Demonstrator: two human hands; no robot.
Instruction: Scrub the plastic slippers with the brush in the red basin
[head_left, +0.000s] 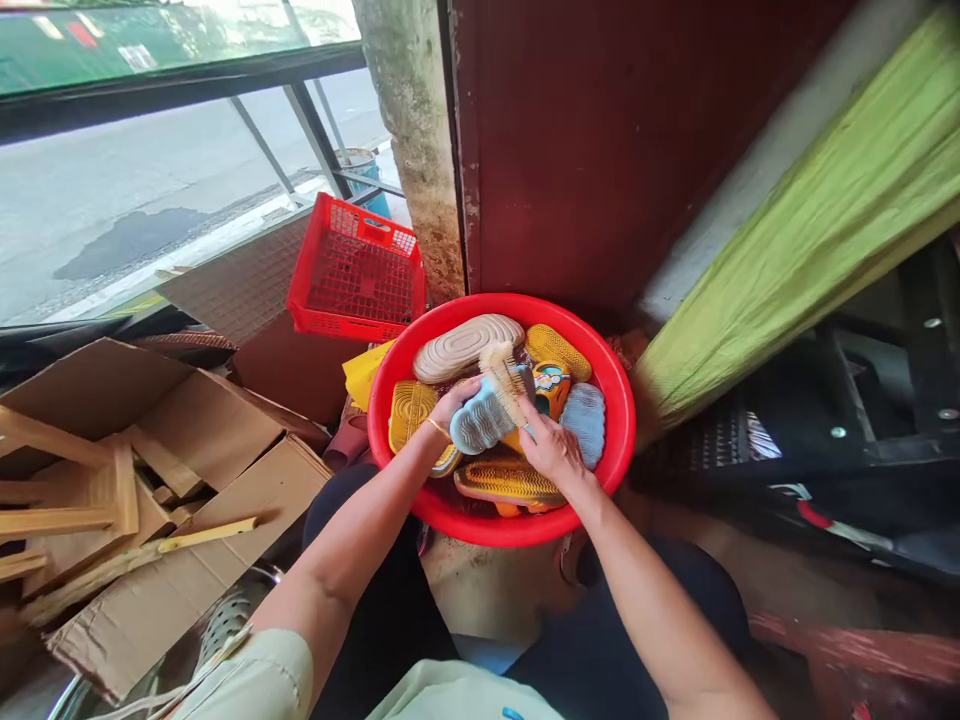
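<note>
My left hand [454, 405] is closed on a light blue slipper [481, 420], its ridged sole turned up above a red basin [621, 420]. In my right hand [550, 440] is a scrub brush [502, 375] with pale bristles, lying across the slipper's sole. Around them in the basin are a beige slipper [469, 345], several yellow slippers [510, 482] and another light blue slipper [583, 420]. A yellow slipper with a printed strap [552, 385] lies just beyond my right hand. My fingertips under the blue slipper are hidden.
A red plastic crate [360, 270] stands behind the basin at left. Cardboard boxes with wooden pieces [75, 500] lie to my left. A dark red door [555, 150] rises behind; a green curtain [810, 220] hangs at right.
</note>
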